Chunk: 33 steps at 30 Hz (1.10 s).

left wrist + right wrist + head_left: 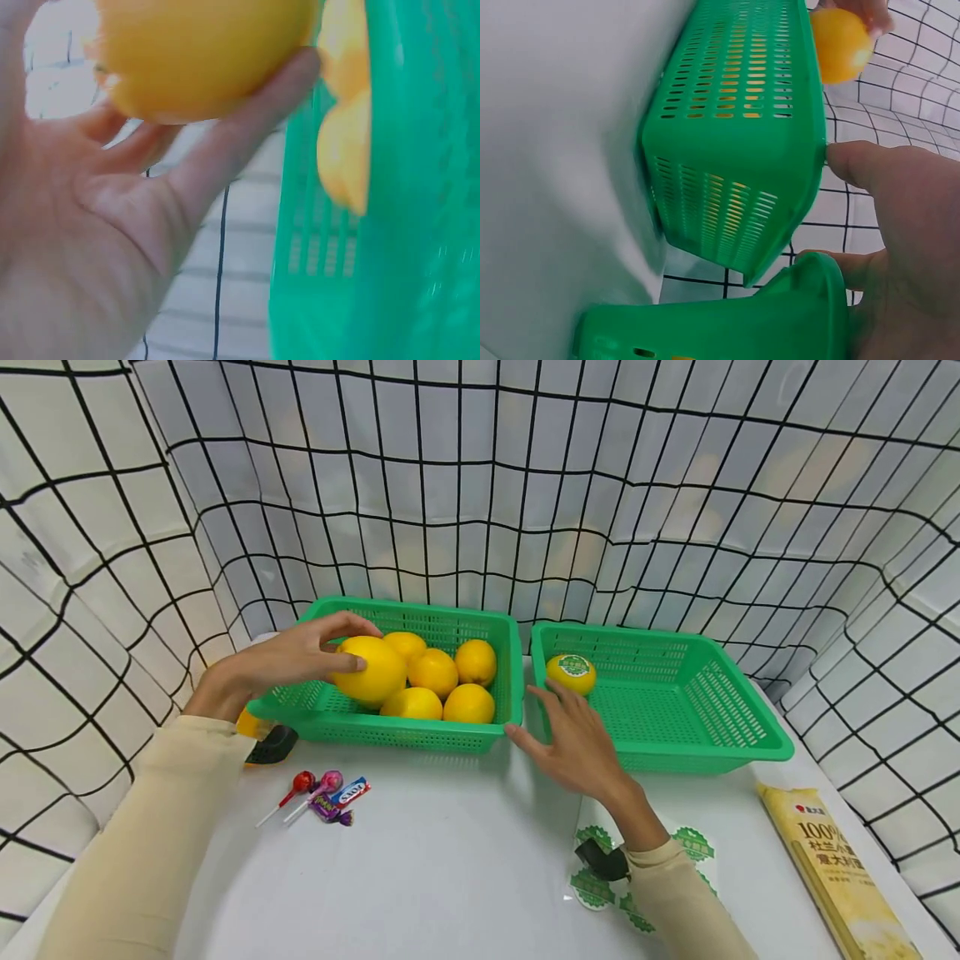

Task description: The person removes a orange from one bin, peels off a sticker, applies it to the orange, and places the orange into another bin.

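A: Where is the lemon point(369, 671) now?

B: The left hand point(288, 658) holds it, with fingers curled over the top and the thumb on the side. It hangs just above the front left corner of the left basket point(504, 652), where five more lemons point(438, 681) lie together.

A: And its long axis?

B: It lies roughly sideways, pointing from the left hand toward the right basket point(750, 727).

A: What does the right hand point(576, 737) do?

B: It is open, fingers relaxed and spread. It rests on the near left rim of the right basket, between the two baskets, and grips nothing. The labelled lemon point(571, 673) sits just beyond its fingertips, in the far left corner of that basket.

A: Which hand is nearer to the held lemon?

B: The left one, of course. The right hand is well apart, to the right of the left basket.

A: Is there room for moving?

B: The right basket is mostly bare inside. In front of the left basket the surface point(450, 860) is open, with only lollipops point(315, 793) near and a sticker sheet point(645, 877) under the right wrist.
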Each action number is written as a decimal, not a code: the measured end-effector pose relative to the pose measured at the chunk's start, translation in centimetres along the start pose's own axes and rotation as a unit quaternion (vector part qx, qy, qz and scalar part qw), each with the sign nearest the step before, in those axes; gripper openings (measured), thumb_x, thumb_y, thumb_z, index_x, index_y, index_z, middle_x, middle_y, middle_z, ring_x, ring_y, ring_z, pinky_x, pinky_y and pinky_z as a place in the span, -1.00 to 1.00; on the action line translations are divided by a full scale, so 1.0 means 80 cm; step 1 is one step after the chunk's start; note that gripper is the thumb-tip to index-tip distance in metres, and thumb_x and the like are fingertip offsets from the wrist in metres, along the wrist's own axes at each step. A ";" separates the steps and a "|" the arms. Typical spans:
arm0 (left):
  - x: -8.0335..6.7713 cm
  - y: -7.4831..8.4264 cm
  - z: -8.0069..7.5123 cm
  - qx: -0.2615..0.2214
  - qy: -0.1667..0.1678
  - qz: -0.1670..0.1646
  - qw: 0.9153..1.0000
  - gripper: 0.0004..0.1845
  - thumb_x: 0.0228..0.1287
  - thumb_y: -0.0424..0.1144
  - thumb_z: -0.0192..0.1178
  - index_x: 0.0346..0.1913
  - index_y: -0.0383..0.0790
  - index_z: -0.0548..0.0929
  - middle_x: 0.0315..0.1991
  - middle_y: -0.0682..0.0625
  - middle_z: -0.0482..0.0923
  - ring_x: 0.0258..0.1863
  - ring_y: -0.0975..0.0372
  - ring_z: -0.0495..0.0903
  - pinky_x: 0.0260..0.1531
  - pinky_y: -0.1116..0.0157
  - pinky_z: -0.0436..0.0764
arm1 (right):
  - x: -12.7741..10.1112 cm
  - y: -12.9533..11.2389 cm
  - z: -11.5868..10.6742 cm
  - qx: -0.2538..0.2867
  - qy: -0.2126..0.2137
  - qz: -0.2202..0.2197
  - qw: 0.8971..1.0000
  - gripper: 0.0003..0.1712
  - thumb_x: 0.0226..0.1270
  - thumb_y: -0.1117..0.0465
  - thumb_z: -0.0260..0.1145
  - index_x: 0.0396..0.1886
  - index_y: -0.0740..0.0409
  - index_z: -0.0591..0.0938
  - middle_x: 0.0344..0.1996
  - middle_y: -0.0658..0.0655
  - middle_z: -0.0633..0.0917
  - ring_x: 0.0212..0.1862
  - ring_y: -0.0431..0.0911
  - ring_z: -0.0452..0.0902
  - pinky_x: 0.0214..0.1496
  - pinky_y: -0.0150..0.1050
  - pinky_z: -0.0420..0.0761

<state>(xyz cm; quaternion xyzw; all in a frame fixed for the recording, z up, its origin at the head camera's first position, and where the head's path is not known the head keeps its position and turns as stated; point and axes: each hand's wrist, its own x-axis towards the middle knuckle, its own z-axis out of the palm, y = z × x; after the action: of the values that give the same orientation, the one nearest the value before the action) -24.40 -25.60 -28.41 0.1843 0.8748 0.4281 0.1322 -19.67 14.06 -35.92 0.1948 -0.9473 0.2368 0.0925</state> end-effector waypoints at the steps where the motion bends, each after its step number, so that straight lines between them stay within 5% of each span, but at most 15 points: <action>1: 0.000 0.004 0.007 -0.016 0.006 0.017 1.000 -0.49 0.57 -0.12 0.24 0.47 0.03 0.40 0.58 0.04 0.23 0.41 -0.01 0.42 0.24 0.05 0.57 | 0.000 0.001 -0.001 0.002 0.000 -0.001 1.000 -0.14 0.51 -0.25 0.32 0.58 0.15 0.41 0.62 0.33 0.27 0.59 0.33 0.21 0.54 0.40 0.25; 6: -0.013 0.024 0.065 -0.084 0.009 0.094 0.992 -0.46 0.52 -0.22 0.27 0.46 -0.04 0.38 0.53 -0.02 0.26 0.37 -0.04 0.44 0.17 0.22 0.62 | -0.003 0.008 -0.005 0.010 -0.004 -0.007 1.000 -0.17 0.49 -0.20 0.37 0.54 0.19 0.45 0.55 0.33 0.38 0.53 0.31 0.30 0.49 0.36 0.34; 10: -0.038 0.045 0.142 -0.124 -0.060 0.122 0.983 -0.46 0.44 -0.21 0.33 0.40 0.01 0.42 0.37 -0.11 0.42 0.13 -0.07 0.55 0.03 0.11 0.72 | -0.005 0.014 -0.009 0.024 -0.008 -0.004 1.000 -0.20 0.48 -0.16 0.41 0.51 0.21 0.47 0.48 0.27 0.49 0.48 0.28 0.37 0.43 0.31 0.44; 14: -0.058 0.052 0.219 -0.163 -0.142 0.105 0.971 -0.45 0.37 -0.16 0.36 0.36 0.09 0.45 0.30 -0.02 0.49 0.12 -0.02 0.57 0.02 0.13 0.75 | -0.007 0.019 -0.012 0.027 -0.020 0.010 0.999 -0.20 0.49 -0.17 0.40 0.52 0.18 0.46 0.48 0.24 0.50 0.48 0.27 0.38 0.41 0.29 0.47; 18: -0.059 0.042 0.265 -0.175 -0.143 0.084 0.970 -0.46 0.34 -0.15 0.38 0.34 0.09 0.46 0.29 0.05 0.52 0.19 0.03 0.54 0.05 0.21 0.72 | -0.006 0.021 -0.014 0.027 -0.022 0.011 0.999 -0.20 0.50 -0.16 0.38 0.54 0.18 0.44 0.49 0.24 0.49 0.49 0.26 0.38 0.41 0.30 0.48; 24: -0.042 0.013 0.282 -0.151 -0.086 0.093 0.981 -0.39 0.36 -0.15 0.42 0.39 0.03 0.42 0.34 0.02 0.50 0.26 0.04 0.50 0.12 0.19 0.64 | -0.004 0.022 -0.018 0.029 -0.026 0.016 0.999 -0.19 0.49 -0.17 0.39 0.56 0.13 0.43 0.51 0.23 0.48 0.52 0.27 0.33 0.43 0.33 0.44; 33: -0.038 0.000 0.249 -0.038 -0.052 0.122 0.990 -0.45 0.48 -0.05 0.37 0.45 0.04 0.51 0.40 0.05 0.41 0.39 0.08 0.39 0.36 -0.10 0.48 | 0.003 0.021 -0.028 0.075 -0.032 0.005 0.997 -0.22 0.53 -0.08 0.39 0.56 0.19 0.42 0.50 0.26 0.48 0.53 0.26 0.32 0.49 0.31 0.39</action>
<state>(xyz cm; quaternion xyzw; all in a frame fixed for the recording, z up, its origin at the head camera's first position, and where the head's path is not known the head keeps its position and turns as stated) -13.90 -12.97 -40.15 0.3062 0.8207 0.4642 0.1315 -20.36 16.40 -34.63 0.2042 -0.9302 0.3015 0.0466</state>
